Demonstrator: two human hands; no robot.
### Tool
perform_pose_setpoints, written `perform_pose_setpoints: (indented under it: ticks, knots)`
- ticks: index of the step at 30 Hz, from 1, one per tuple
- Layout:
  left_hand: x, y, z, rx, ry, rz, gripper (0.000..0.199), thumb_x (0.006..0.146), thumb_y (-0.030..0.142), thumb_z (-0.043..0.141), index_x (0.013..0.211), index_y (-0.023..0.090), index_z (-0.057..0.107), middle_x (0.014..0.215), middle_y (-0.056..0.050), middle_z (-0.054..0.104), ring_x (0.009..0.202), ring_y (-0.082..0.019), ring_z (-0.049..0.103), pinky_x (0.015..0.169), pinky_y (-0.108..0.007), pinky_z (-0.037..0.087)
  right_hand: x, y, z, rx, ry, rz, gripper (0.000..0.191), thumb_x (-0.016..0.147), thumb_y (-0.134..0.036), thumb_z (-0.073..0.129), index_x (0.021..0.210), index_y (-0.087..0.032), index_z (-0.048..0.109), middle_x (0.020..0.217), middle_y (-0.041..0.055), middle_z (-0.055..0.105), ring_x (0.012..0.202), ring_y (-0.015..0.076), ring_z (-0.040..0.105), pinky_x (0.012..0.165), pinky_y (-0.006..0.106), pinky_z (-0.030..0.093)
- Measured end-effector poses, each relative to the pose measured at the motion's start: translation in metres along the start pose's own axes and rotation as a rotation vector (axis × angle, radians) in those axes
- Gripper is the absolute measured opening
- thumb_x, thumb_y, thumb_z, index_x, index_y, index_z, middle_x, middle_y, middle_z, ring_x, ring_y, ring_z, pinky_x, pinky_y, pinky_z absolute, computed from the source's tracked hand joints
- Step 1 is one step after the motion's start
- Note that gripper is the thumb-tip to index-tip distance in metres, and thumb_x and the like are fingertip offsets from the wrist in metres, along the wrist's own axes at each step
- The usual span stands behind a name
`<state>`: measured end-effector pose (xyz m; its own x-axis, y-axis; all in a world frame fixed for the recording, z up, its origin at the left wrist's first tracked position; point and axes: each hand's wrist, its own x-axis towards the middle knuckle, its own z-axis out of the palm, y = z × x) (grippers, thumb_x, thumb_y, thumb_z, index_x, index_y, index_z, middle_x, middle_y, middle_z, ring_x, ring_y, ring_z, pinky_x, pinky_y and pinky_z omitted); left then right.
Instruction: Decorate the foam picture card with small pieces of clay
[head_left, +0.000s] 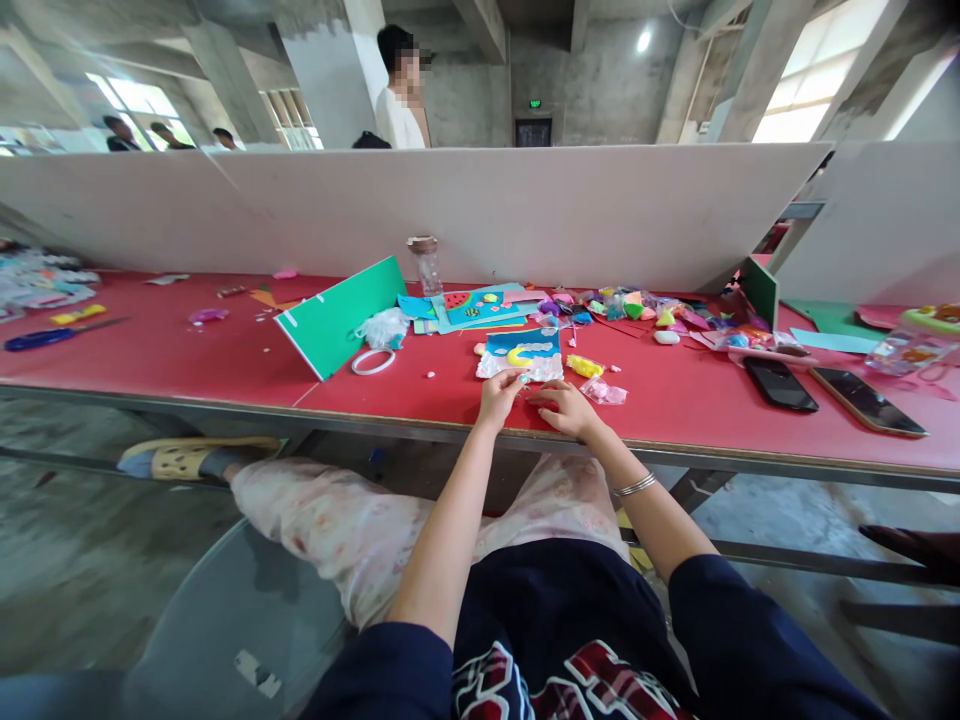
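My left hand (499, 393) and my right hand (564, 405) rest together at the near edge of the red table (225, 350). Their fingertips meet over something too small to make out. Just beyond them lies a blue craft card (525, 352) with a yellow curved shape and white clay pieces on it. A yellow clay packet (583, 366) and a pink packet (604, 392) lie to the right of the card. A silver bracelet (636, 486) circles my right wrist.
A green board (341, 315) leans at the left, with a white ring (373, 361) beside it. A bottle (426, 264), coloured cards and clay bits sit behind. Two phones (780, 383) (866, 401) lie right. A white partition (480, 210) backs the table; people stand beyond.
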<state>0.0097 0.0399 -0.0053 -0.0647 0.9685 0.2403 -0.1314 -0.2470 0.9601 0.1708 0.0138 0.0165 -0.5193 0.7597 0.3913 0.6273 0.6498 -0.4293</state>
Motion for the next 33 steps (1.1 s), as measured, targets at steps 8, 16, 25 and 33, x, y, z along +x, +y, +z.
perform_pose_setpoints:
  ticks: [8,16,25,33]
  knots:
    - [0.002,-0.001,-0.002,0.007,-0.026,0.013,0.03,0.064,0.034,0.069,0.086,0.014,0.067,0.094,-0.008,0.068,0.088,-0.021,0.061,0.074,-0.03,0.05,0.007,-0.017,0.011,-0.213,0.025,0.041,0.045,0.07,-0.026,0.053,0.112,-0.012,0.06,0.111,0.0135,0.063,0.11,0.0276,0.052,0.097,0.041,0.036]
    - [0.004,-0.004,-0.005,-0.015,0.028,-0.016,0.038,0.067,0.034,0.066,0.1,0.016,0.06,0.087,-0.005,0.067,0.078,-0.016,0.061,0.067,-0.025,0.047,0.013,-0.002,0.016,0.426,0.124,0.279,0.039,0.062,-0.012,0.045,0.099,-0.018,0.058,0.09,0.0044,0.07,0.089,0.0216,0.065,0.084,0.034,0.047]
    - [0.002,-0.004,-0.003,0.144,-0.04,0.102,0.027,0.061,0.036,0.072,0.079,0.016,0.069,0.091,-0.007,0.067,0.088,-0.02,0.06,0.078,-0.031,0.048,0.01,0.013,0.007,1.054,0.383,0.336,0.044,0.055,-0.014,0.042,0.095,-0.02,0.058,0.085,0.0021,0.072,0.098,0.023,0.063,0.09,0.038,0.042]
    - [0.003,-0.008,-0.002,0.06,-0.059,0.035,0.042,0.059,0.032,0.075,0.097,0.015,0.064,0.077,-0.004,0.067,0.076,-0.017,0.063,0.069,-0.028,0.049,0.005,0.01,0.006,1.19,0.342,0.177,0.043,0.058,-0.014,0.043,0.097,-0.022,0.059,0.104,0.0023,0.069,0.109,0.0234,0.059,0.098,0.04,0.036]
